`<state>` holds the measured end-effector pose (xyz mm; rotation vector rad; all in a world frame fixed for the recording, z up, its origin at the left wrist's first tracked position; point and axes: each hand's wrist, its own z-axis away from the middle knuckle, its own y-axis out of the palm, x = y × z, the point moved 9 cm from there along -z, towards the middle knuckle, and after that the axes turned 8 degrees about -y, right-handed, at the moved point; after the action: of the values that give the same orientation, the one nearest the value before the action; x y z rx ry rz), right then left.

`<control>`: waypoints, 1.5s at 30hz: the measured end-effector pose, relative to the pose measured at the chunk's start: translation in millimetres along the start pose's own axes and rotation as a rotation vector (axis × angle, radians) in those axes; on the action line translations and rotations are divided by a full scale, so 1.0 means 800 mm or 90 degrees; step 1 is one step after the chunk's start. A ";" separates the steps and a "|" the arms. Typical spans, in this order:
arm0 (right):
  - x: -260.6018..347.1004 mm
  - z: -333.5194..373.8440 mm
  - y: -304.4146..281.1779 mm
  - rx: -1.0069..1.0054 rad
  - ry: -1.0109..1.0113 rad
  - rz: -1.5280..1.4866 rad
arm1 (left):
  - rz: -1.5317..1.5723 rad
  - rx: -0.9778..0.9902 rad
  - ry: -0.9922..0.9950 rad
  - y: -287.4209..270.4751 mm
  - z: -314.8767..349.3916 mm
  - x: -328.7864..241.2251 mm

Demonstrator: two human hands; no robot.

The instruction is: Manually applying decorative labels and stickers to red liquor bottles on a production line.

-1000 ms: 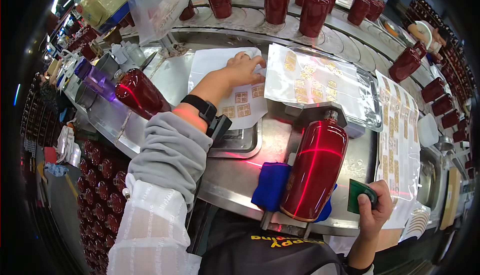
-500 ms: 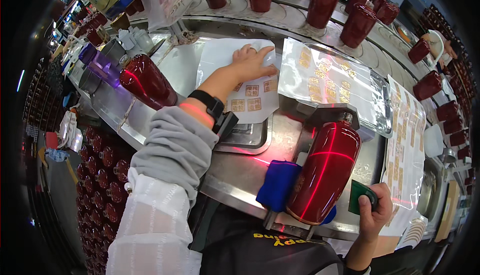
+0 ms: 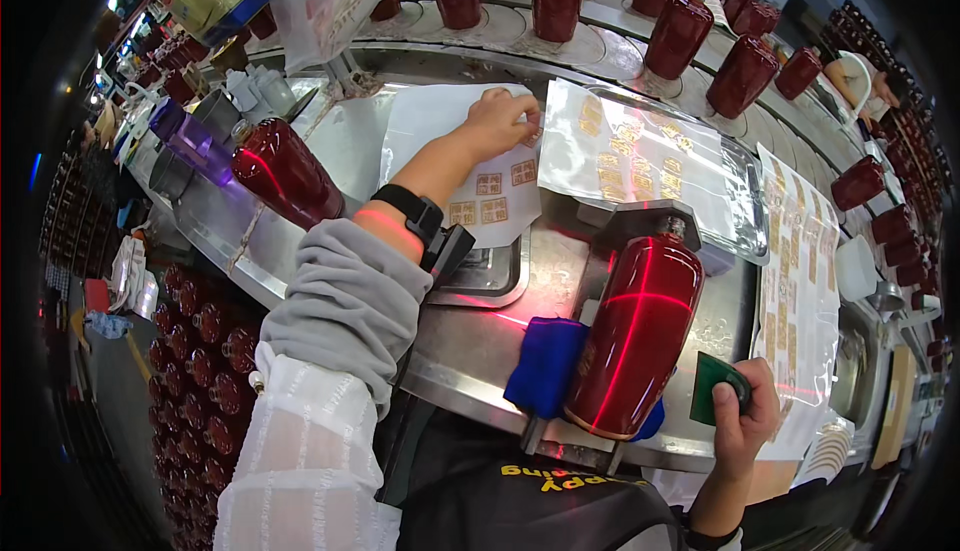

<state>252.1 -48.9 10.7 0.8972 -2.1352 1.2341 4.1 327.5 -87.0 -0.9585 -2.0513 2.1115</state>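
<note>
Fingertips of the left hand (image 3: 500, 121) press down, drawn close together, on a white sticker sheet (image 3: 455, 166) that lies flat on the steel worktable (image 3: 470, 351), at the sheet's upper right corner, where it meets a second, glossy sheet of gold labels (image 3: 640, 161); whether the fingers pinch a single label there is hard to tell, since the knuckles cover the spot; small gold squares show on the white sheet just below the wrist, which wears a black watch (image 3: 408, 209) above a grey sleeve; the right hand (image 3: 745, 421) sits at the near right edge of the table, fingers curled tight around a small dark green scraper (image 3: 715, 391), thumb on top; between the two hands a dark red bottle (image 3: 630, 336) lies on its side in a metal cradle, neck pointing away, crossed by thin red laser lines, with a blue cloth (image 3: 545, 366) tucked against its left flank; a long sheet of labels (image 3: 800, 281) hangs over the table on the right; another red bottle (image 3: 285, 171) lies tilted on the far left beside a purple cup (image 3: 190, 146); beyond the sheets, a curved conveyor (image 3: 600, 46) carries a row of upright red bottles (image 3: 680, 36); crates of more bottles (image 3: 200, 351) stand on the floor at the left.
</note>
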 end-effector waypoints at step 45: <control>0.035 -0.104 -0.021 0.097 -0.113 0.048 | 0.329 -0.160 0.240 -0.095 0.294 -0.276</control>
<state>254.9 10.6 77.4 1.0333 -2.2535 1.4190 47.4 30.1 52.9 -1.9315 -2.0523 1.6707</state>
